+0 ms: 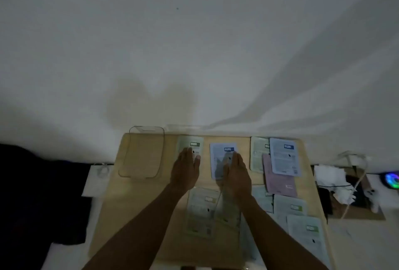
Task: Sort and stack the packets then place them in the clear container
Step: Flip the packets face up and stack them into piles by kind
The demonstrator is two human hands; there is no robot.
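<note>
A clear container stands at the far left of the wooden table. My left hand lies flat, fingers together, on a green packet at the back. My right hand rests flat on a blue-white packet beside it. Neither hand grips anything. More packets lie around: a green one between my forearms, a green and a blue-white one at the back right, a pink one, and several pale green ones at the right.
A white wall rises directly behind the table. Left of the table are a white sheet and dark cloth. On the right lie crumpled white tissue, a cable, a cardboard piece and a glowing coloured light.
</note>
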